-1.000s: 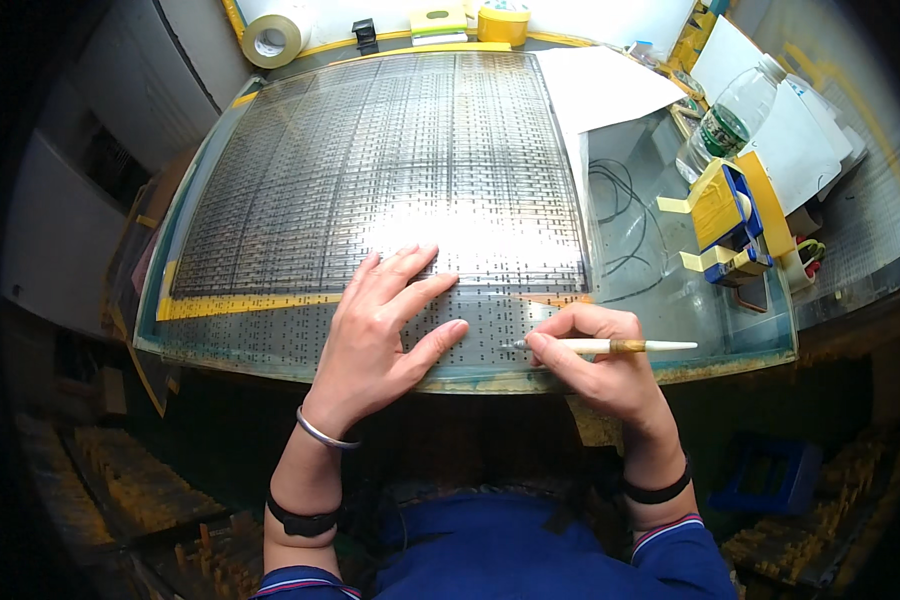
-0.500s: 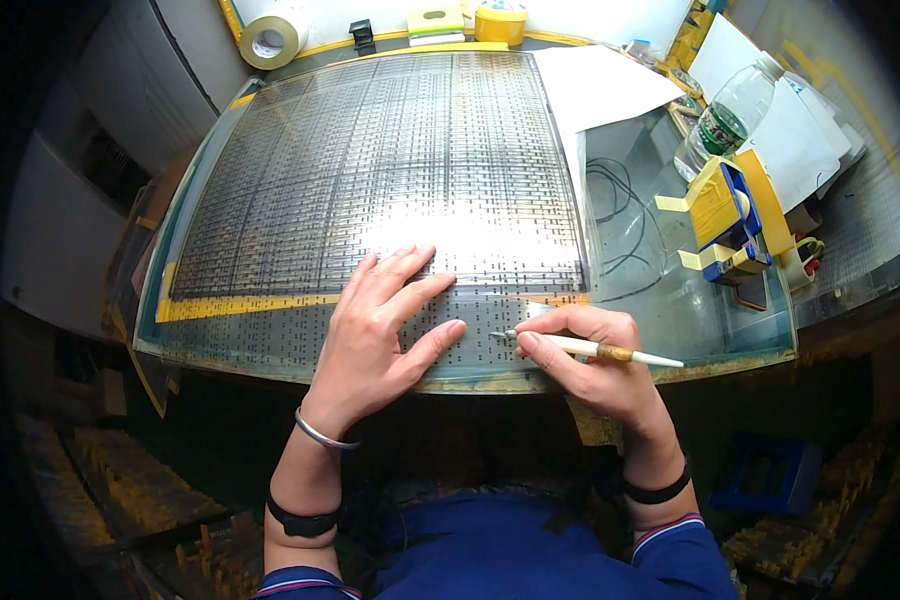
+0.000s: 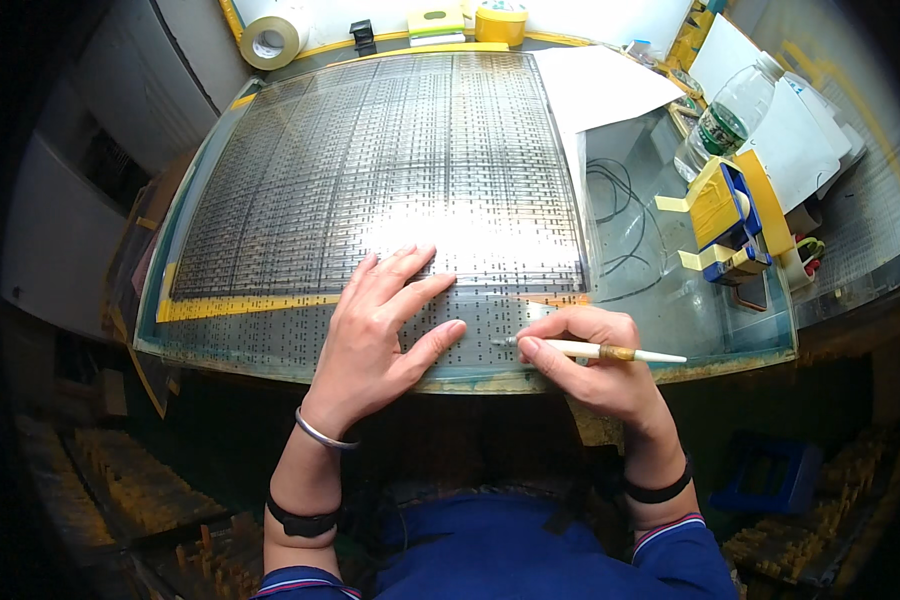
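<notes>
Surface (image 3: 695,310): greenish, glassy, near edge stained darker green and brown. Large patterned sheet (image 3: 370,150) lies flat, spans most of surface from close to left edge to right of middle; rows of dense dark marks, sparser dots toward near edge. Yellow strip (image 3: 240,307) runs across near left part. White paper (image 3: 610,88) flat toward far right corner, beside sheet. Along right edge: clear bottle (image 3: 722,130), green label; closer in, blue-and-yellow tape dispenser (image 3: 715,205). Far left corner: tape roll (image 3: 246,45) on its side.
</notes>
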Tool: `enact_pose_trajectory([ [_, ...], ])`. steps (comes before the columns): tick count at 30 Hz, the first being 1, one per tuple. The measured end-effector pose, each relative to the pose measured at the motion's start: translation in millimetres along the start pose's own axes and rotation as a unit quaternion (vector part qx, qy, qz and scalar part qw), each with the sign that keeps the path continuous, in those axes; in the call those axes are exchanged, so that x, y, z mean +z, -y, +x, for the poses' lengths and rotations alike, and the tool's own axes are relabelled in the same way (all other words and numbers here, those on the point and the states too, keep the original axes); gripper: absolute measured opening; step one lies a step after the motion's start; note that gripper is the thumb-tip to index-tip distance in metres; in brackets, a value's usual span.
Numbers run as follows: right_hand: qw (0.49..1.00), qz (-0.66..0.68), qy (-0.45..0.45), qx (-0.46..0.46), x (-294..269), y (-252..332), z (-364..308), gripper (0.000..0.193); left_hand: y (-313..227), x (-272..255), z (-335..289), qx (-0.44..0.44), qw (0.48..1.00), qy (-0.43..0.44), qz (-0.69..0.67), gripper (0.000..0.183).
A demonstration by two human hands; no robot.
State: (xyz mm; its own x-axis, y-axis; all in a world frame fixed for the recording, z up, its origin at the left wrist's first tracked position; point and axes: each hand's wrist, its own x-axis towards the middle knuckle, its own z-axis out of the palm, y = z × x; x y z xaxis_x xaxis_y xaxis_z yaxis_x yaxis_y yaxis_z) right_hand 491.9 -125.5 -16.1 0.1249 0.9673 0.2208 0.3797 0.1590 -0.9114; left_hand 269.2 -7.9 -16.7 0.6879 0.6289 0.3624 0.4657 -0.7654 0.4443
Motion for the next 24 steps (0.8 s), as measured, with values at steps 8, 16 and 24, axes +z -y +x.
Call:
enact_pose_trajectory([
  [8, 0.991, 0.096, -0.047, 0.085, -7.8, 4.8, -4.6, 0.009, 1.2, -0.4, -0.5, 0.001, 1.000, 0.001, -0.001, 0.046],
  [16, 0.993, 0.054, -0.086, 0.054, -2.0, -4.0, -4.6, 0.009, 1.1, 0.2, -0.8, -0.001, 1.000, 0.002, 0.003, 0.046],
  [24, 0.997, 0.013, -0.070, 0.011, -0.7, -5.7, -3.3, 0.009, 2.3, 1.0, -0.5, 0.001, 1.000, 0.002, 0.004, 0.047],
])
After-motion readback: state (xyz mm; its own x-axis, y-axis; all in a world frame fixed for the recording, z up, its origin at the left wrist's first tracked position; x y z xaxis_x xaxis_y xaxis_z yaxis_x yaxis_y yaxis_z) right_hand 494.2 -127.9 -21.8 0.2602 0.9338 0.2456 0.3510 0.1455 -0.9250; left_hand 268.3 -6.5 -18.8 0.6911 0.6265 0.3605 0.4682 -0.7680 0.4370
